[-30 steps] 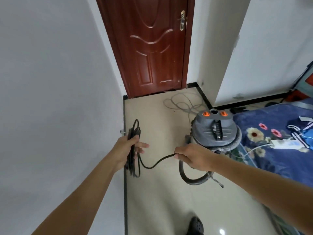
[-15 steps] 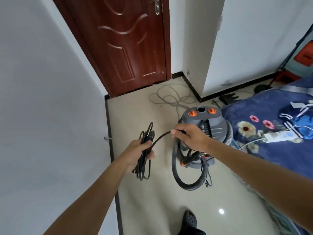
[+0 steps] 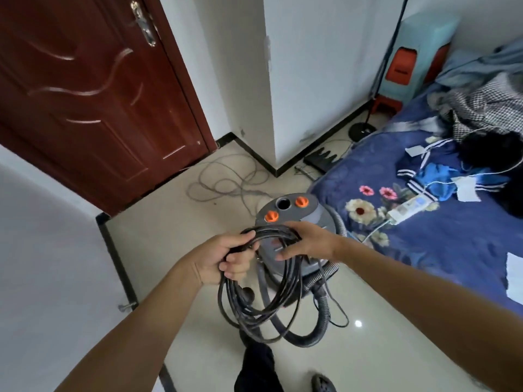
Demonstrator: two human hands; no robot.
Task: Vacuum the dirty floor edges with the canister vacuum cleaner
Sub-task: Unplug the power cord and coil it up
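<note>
While the vacuum cleaner stands on the tiles beside the bed, just beyond your hands, with its hose looped on the floor, mind the cord. Your left hand grips the coil and your right hand closes over its top loops. Release one loop at a time to avoid tangles.

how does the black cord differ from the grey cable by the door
The black cord hangs coiled from the left hand and right hand; the grey cable sprawls loose on the floor. The black cord is darker and looks thicker than the grey cable. Both are long, flexible.
</note>
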